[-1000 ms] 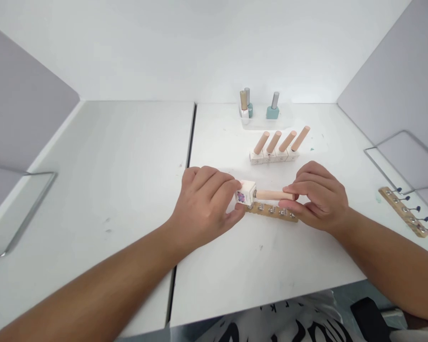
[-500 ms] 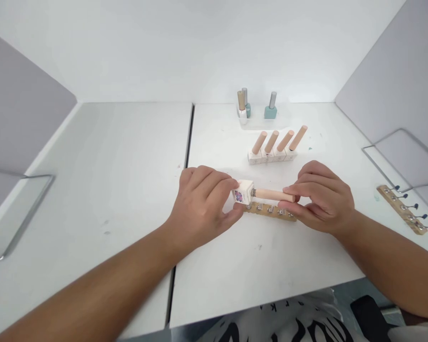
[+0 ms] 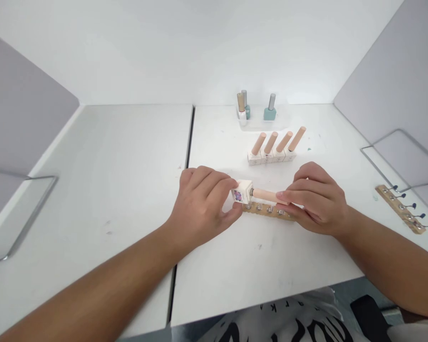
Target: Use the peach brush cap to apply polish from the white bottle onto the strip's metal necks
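My left hand [image 3: 207,204] pinches a square white nail polish bottle [image 3: 243,191] with a purple flower print, tipped on its side. Its long peach cap [image 3: 266,195] points right, and a bit of the neck shows between cap and bottle. The fingers of my right hand [image 3: 314,199] are closed on the far end of that cap. Just beneath the bottle and cap lies a wooden strip [image 3: 264,210] with several small metal-and-clear holders; its right end is partly hidden by my right hand.
Behind my hands stand several white bottles with peach caps [image 3: 273,154] in a row. Farther back, a clear tray [image 3: 260,124] holds three polish bottles. At right lies another wooden strip [image 3: 399,209] bearing dark-tipped pieces. Wire frames [image 3: 401,156] stand at both sides.
My right hand has slid its grip a little left along the cap, toward the bottle. My left hand and the bottle stay nearly in place.
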`<state>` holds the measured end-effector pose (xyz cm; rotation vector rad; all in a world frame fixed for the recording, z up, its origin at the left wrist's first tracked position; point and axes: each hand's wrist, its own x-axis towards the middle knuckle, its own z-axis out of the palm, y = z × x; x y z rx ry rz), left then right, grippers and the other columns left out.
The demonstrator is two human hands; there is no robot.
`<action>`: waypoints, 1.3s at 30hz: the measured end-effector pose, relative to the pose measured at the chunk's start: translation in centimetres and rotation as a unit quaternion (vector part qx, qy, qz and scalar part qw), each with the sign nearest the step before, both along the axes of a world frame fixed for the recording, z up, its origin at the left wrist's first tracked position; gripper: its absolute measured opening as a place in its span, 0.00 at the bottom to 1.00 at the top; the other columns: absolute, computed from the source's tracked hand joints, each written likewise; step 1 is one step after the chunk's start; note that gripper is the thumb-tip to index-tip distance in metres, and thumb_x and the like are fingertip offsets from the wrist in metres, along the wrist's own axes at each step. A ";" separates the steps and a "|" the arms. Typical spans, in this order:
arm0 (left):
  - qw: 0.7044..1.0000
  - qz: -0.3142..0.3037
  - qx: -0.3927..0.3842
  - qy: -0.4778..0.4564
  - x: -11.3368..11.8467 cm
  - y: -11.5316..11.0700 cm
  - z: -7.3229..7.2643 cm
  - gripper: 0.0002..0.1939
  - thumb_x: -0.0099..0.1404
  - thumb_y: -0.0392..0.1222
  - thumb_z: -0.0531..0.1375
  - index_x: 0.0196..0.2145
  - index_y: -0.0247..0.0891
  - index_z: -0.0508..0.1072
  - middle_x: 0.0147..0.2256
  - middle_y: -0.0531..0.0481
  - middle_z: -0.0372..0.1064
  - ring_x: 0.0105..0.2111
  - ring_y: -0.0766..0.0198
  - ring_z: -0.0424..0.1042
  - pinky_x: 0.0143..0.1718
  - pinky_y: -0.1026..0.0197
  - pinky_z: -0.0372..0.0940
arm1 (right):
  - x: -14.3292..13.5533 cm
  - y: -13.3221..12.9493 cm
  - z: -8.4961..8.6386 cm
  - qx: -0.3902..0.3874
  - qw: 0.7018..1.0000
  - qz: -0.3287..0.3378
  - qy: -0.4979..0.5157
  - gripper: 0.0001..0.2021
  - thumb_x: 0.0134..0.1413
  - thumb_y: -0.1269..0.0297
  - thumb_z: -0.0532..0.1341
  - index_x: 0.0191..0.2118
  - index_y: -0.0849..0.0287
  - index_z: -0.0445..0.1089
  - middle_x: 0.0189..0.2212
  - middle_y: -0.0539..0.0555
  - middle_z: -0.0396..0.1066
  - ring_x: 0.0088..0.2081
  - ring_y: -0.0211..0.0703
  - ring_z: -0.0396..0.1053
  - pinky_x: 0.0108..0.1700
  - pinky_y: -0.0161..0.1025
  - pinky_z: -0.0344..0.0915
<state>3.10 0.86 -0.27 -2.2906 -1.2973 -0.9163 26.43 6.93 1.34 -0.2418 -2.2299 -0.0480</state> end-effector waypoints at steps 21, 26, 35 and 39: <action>1.000 0.005 -0.014 -0.013 -0.3 0.0 0.0 0.12 0.54 0.34 0.61 0.36 0.40 0.64 0.30 0.50 0.72 0.31 0.58 0.67 0.34 0.55 0.58 | 0.3 0.1 0.0 -0.044 0.999 0.015 0.003 0.07 0.53 0.73 0.62 0.38 0.58 0.66 0.23 0.50 0.68 0.28 0.38 0.60 0.30 0.38 0.63; 0.998 0.004 -0.044 -0.046 -0.3 0.0 0.0 0.11 0.54 0.35 0.61 0.35 0.40 0.65 0.29 0.51 0.71 0.30 0.59 0.67 0.34 0.55 0.59 | 0.3 0.5 -0.2 -0.149 0.987 0.024 0.058 0.10 0.51 0.75 0.63 0.39 0.57 0.67 0.22 0.48 0.66 0.27 0.37 0.61 0.29 0.37 0.62; 0.993 0.000 -0.073 -0.088 -0.4 0.1 -0.1 0.09 0.55 0.35 0.61 0.34 0.39 0.65 0.28 0.52 0.70 0.30 0.60 0.66 0.34 0.55 0.60 | 1.1 0.4 -1.0 -0.403 0.911 -0.020 0.091 0.07 0.54 0.71 0.62 0.38 0.53 0.71 0.24 0.47 0.63 0.32 0.37 0.64 0.35 0.38 0.66; 0.990 0.002 -0.094 -0.104 -0.5 0.1 -0.1 0.08 0.55 0.35 0.61 0.34 0.39 0.66 0.29 0.52 0.70 0.31 0.61 0.67 0.34 0.55 0.62 | 1.2 0.5 -1.0 -0.453 0.884 -0.022 0.113 0.05 0.54 0.69 0.62 0.37 0.53 0.72 0.27 0.48 0.63 0.31 0.34 0.63 0.31 0.35 0.63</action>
